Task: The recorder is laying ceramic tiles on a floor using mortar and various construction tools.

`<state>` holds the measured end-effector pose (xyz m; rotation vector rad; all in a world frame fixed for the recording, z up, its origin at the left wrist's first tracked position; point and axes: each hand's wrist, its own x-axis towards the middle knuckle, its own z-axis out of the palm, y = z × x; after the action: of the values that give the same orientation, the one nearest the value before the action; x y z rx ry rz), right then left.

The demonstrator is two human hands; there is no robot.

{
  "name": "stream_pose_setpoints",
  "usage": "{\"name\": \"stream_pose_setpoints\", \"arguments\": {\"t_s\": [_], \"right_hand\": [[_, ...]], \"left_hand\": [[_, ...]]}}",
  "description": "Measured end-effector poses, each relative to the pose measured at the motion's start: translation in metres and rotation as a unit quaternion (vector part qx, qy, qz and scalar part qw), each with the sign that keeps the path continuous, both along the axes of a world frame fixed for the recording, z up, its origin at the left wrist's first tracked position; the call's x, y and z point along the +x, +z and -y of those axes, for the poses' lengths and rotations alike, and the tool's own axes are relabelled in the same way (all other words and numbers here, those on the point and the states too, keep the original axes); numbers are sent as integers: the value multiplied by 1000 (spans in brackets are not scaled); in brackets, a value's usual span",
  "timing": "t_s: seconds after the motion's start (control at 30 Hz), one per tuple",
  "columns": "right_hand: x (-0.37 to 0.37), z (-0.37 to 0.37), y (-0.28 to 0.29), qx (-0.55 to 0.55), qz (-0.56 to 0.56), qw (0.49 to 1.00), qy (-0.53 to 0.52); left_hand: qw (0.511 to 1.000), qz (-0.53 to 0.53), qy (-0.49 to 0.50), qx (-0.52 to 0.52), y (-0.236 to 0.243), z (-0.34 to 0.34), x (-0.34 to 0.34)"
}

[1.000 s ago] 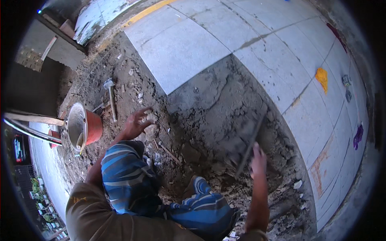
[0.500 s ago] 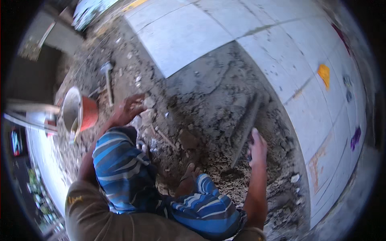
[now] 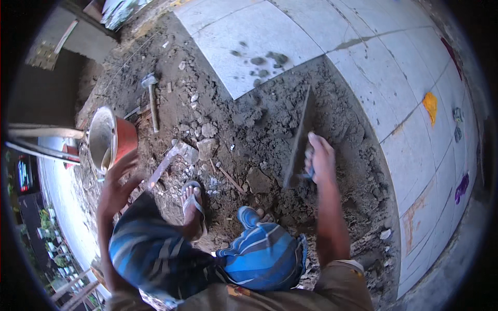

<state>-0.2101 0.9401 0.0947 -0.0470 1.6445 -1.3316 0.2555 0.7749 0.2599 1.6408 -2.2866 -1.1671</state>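
Note:
My right hand [image 3: 322, 158] is closed around the handle of a long flat plastering trowel [image 3: 299, 142], its dark plate tilted on edge above the loose grey mortar [image 3: 259, 124]. Some blur softens the trowel's lower end. My left hand [image 3: 118, 186] is held up beside the orange bucket [image 3: 126, 140], fingers apart and nothing seen in them. Blobs of wet mortar [image 3: 277, 58] lie on the large pale tile [image 3: 233, 31] whose corner juts into the mortar bed.
A hammer [image 3: 152, 103] rests on the dirt right of the bucket. Broken stones [image 3: 207, 149], a thin stick [image 3: 232, 180] and a long pale flat piece [image 3: 163, 166] lie near my sandalled foot [image 3: 193, 202]. Laid tiles [image 3: 415, 150] with a yellow scrap [image 3: 430, 107] run along the right.
My right hand has lifted the trowel up and leftward. My left hand has drawn back from the stones toward the bucket. Mortar blobs now show on the tile, and the mortar surface looks rougher.

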Motion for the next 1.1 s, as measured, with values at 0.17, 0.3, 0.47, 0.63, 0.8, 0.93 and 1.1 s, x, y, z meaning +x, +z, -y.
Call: {"name": "stream_pose_setpoints", "arguments": {"t_s": [0.17,0.3,0.47,0.63,0.8,0.93,1.1], "right_hand": [[11,-64,27,35,-176,982,64],[29,-12,31,-27,23,999,37],[108,151,2,-228,125,963,73],[127,306,-53,-214,79,973,31],[76,268,-67,-172,50,974,-140],[58,155,-47,-113,30,950,-290],[127,262,-15,-206,41,977,-43]], "left_hand": [[992,63,64,-88,120,-49,22],[996,-9,-8,-89,119,-66,-34],[961,-29,-272,36,78,-35,-76],[945,229,-232,-4,57,-38,-84],[969,91,-229,-18,79,-35,-46],[977,154,-149,-12,116,-42,-35],[971,149,-185,-20,122,-40,-11]]}}
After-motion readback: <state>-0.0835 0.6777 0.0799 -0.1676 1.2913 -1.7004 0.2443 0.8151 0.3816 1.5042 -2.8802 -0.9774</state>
